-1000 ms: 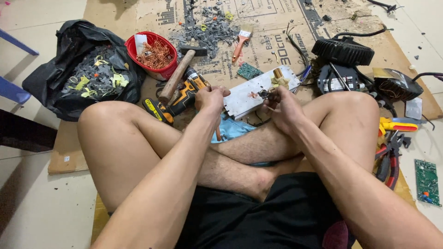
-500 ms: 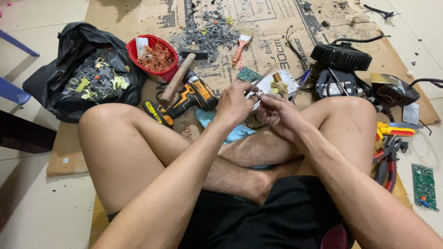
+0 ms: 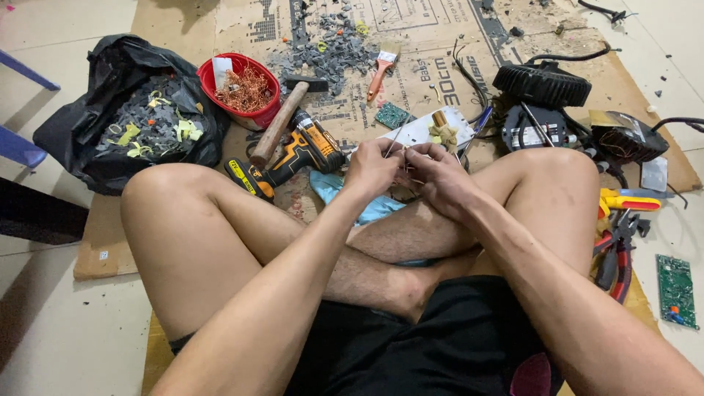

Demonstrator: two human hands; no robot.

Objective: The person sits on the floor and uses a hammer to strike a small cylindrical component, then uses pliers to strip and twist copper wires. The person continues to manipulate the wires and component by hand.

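Cardboard (image 3: 220, 15) covers the floor where a person sits cross-legged. Above the shins, the left hand (image 3: 372, 170) and right hand (image 3: 438, 180) meet, fingers pinched shut on thin wires (image 3: 396, 136) just before a white board (image 3: 422, 132). A yellow drill (image 3: 290, 158), hammer (image 3: 282, 121) and red bowl (image 3: 242, 92) lie to the left.

The 2 hands, left (image 3: 372, 170) and right (image 3: 438, 176), meet above the crossed legs (image 3: 367, 257). Just behind them lies a circuit board (image 3: 429, 130), with a cordless drill (image 3: 293, 155) and hammer (image 3: 282, 121) to its left. Further left sit a bowl (image 3: 240, 89) and a bag (image 3: 128, 117). Pliers (image 3: 620, 246) lie at the right on the cardboard (image 3: 440, 44).
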